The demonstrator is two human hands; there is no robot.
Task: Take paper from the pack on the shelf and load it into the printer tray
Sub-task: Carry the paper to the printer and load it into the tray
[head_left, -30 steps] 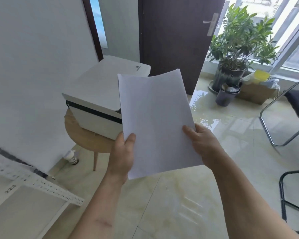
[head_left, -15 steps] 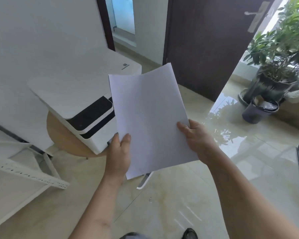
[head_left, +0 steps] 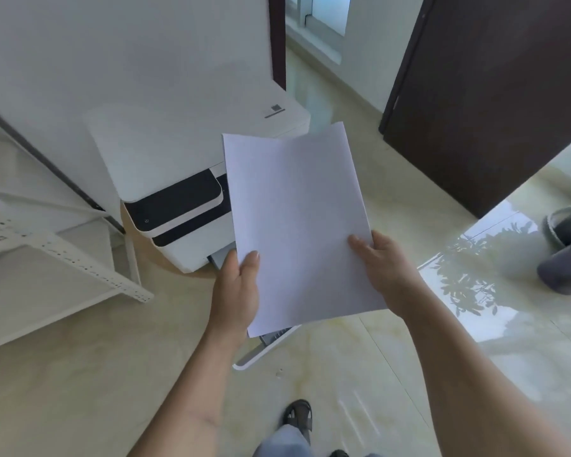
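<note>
The paper (head_left: 297,222) is held in the air by both hands, in front of the printer and above its pulled-out tray, and it hides most of that tray. It is white and blank, and its far edge bends a little.

At the far left stands a white metal shelf (head_left: 63,252) with a row of small holes along its front bar. It is near the printer but does not touch it. Next to it, the white printer (head_left: 178,153) sits on a round wooden table (head_left: 165,262), close to the white wall. The printer has a flat white lid and two black panels on its front. The tray (head_left: 264,349) comes out from the bottom of the printer toward the person; only its near corner and a small part beside the left hand are visible.

The left hand (head_left: 236,291) grips the lower left edge of the paper, with the thumb on top and the fingers under it. The right hand (head_left: 384,268) grips the lower right edge in the same way, thumb on top.

Below, between the two forearms, a foot in a dark sandal (head_left: 299,418) stands on the shiny tiled floor (head_left: 80,390). To the right there is a dark brown door (head_left: 495,94), and at the far right edge a dark pot (head_left: 561,272) stands on the floor.
</note>
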